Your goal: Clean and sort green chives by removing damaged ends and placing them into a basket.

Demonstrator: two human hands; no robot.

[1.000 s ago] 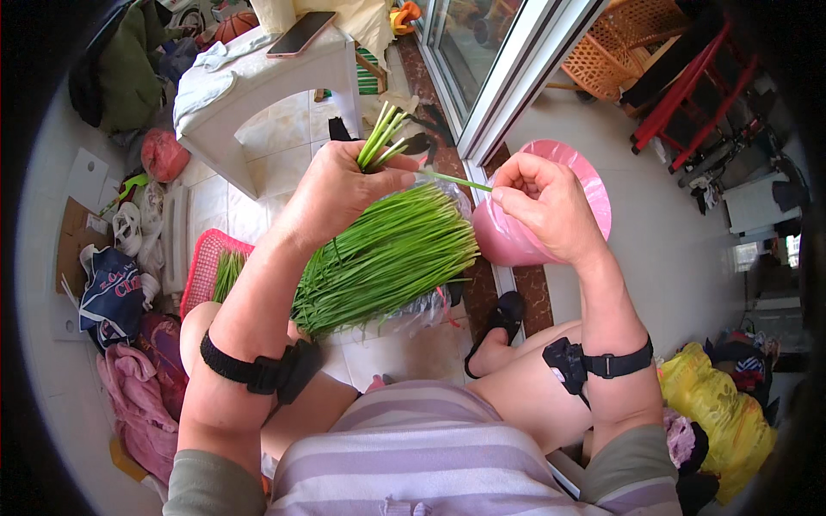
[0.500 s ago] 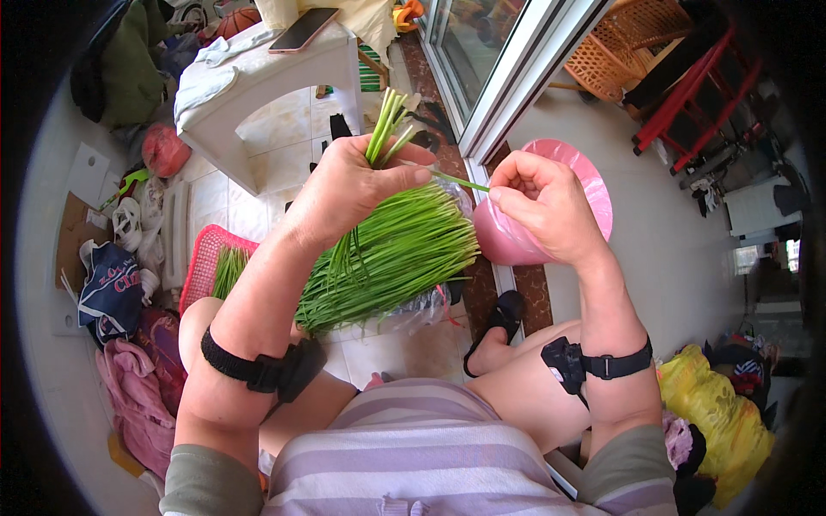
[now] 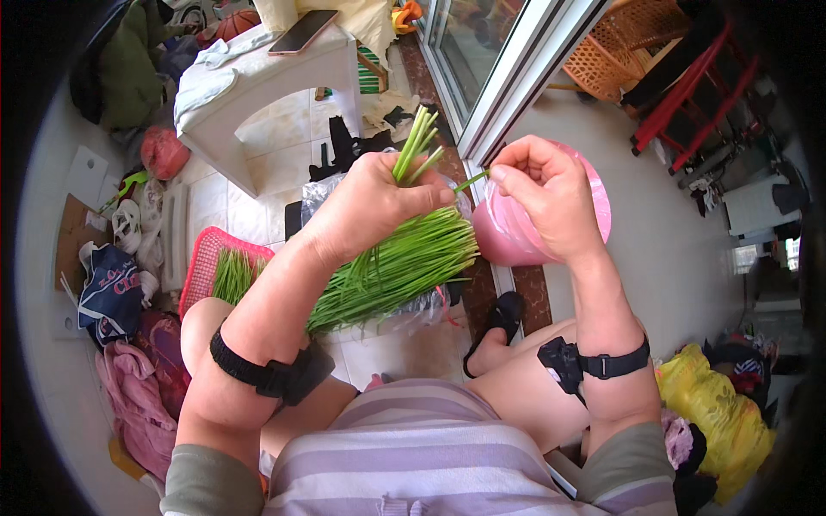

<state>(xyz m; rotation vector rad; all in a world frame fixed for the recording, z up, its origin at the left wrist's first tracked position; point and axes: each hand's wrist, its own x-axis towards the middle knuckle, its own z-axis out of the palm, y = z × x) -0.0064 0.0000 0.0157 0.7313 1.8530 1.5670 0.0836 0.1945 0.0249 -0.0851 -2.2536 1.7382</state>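
Note:
My left hand (image 3: 374, 206) is closed round a small bunch of green chives (image 3: 416, 146), their pale cut ends sticking up past the thumb. Between the fingertips of my right hand (image 3: 551, 202) is a thin green strand (image 3: 471, 180), pinched at one end and stretching back towards the bunch. Below both hands lies a large pile of chives (image 3: 400, 267) on clear plastic, with its pale ends to the right. A pink bucket (image 3: 503, 232) with a plastic liner stands under my right hand. At the left, a red basket (image 3: 198, 273) holds more chives (image 3: 231, 277).
A white stool (image 3: 215, 112) with a phone (image 3: 304, 32) and cloths stands ahead. Beyond the bucket runs a sliding door frame (image 3: 516, 77). Bags and cloth line the left wall; a yellow bag (image 3: 718, 421) sits at the lower right.
My left hand and its bunch have moved right and slightly down, towards my right hand. My right hand has risen a little with the strand still pinched.

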